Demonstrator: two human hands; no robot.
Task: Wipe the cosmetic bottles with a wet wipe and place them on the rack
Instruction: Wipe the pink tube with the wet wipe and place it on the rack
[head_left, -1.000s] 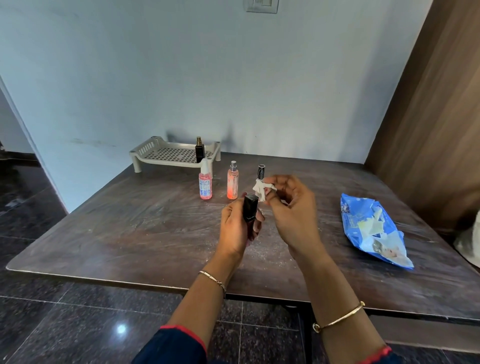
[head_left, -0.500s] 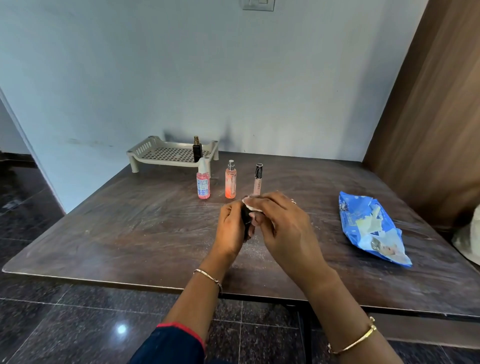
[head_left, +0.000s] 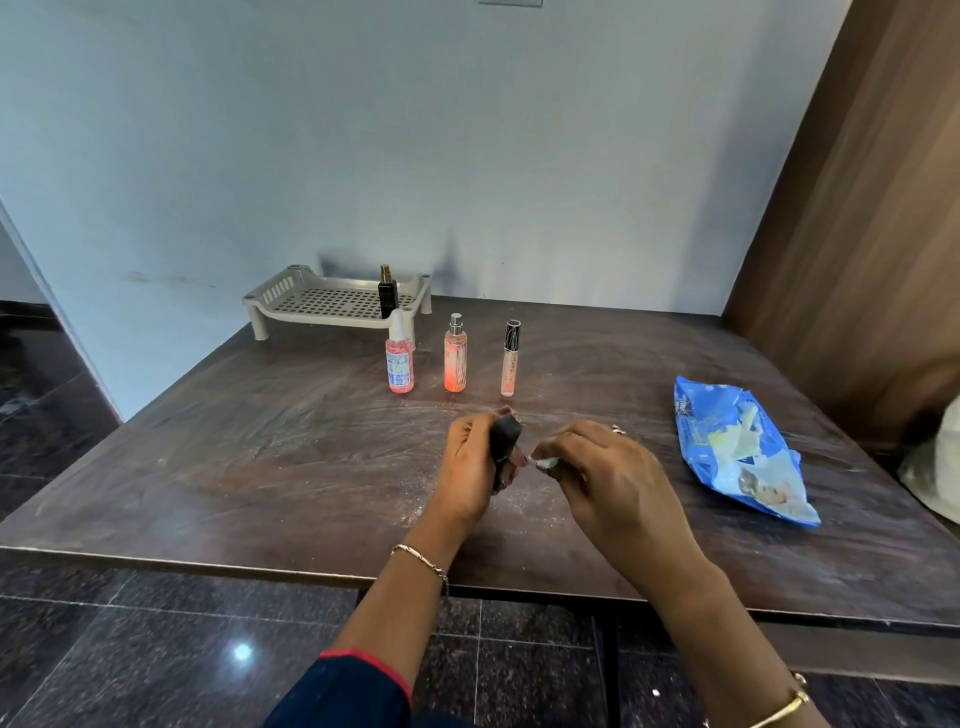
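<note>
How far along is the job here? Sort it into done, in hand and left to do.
Done, it seems: one dark bottle stands on the rack.
In hand: the left hand holds a black bottle; the right hand pinches the wipe beside it.
Left: racking that one, then wiping and racking the pink bottle, orange bottle and tube on the table.

left hand (head_left: 470, 470) is curling round a black bottle (head_left: 505, 439), right hand (head_left: 610, 480) is pinching a wadded wipe (head_left: 545, 462), both hovering mid-frame

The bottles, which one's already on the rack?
The black gold-capped bottle, alone on the rack; three pinkish ones stand on the table, another dark one in the left hand.
</note>
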